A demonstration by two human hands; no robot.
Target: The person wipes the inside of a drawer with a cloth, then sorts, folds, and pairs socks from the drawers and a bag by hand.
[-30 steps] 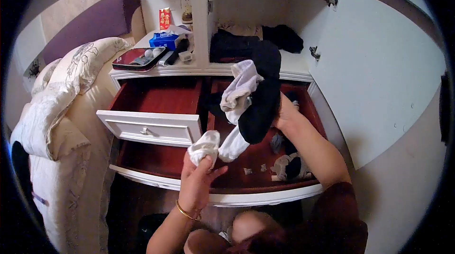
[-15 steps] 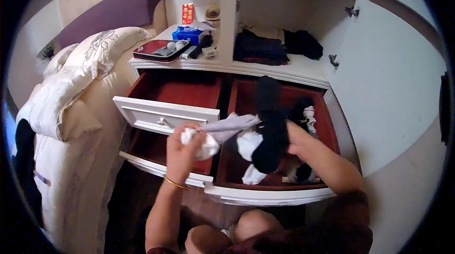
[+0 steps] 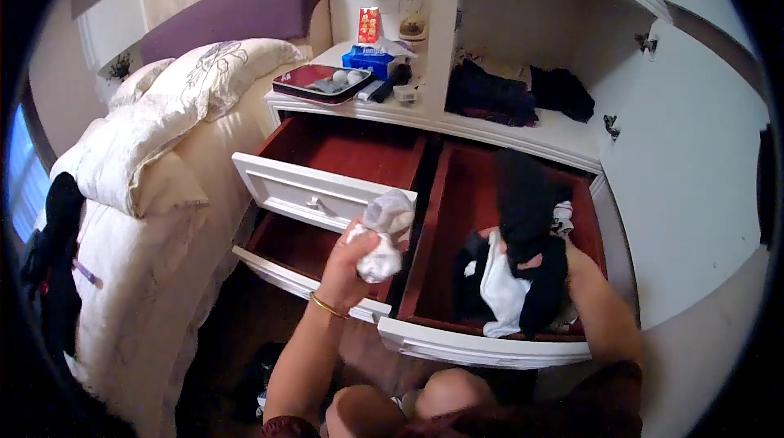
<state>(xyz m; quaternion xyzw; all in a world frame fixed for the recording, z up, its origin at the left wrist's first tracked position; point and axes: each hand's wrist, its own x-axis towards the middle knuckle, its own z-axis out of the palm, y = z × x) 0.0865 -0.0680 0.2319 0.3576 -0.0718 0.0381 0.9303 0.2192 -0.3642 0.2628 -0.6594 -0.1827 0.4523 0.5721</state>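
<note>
My left hand (image 3: 346, 262) is closed around a bunched pair of socks (image 3: 380, 258), white below and light grey above, in front of the upper left drawer. Over the large right drawer (image 3: 467, 181), my right hand (image 3: 531, 262) is mostly covered by black socks (image 3: 523, 203); only parts of its fingers show. The long black pieces drape over and below that hand. A white sock (image 3: 503, 291) hangs beside them, its lower end near the drawer's front. More small dark and white items (image 3: 563, 216) lie at the drawer's right side, partly hidden behind my right hand.
Two smaller drawers (image 3: 322, 193) stand pulled out on the left. A bed (image 3: 155, 217) lies beyond them, with dark clothing (image 3: 53, 234) at its edge. Folded dark clothes (image 3: 490, 95) rest on the shelf by an open cabinet door (image 3: 686, 168). A blue tissue box (image 3: 367, 61) sits on the cabinet top.
The grey sock, stretched between both hands before, is now gathered in my left hand, apart from the right. The black socks have shifted lower over the drawer, and the camera view has turned left.
</note>
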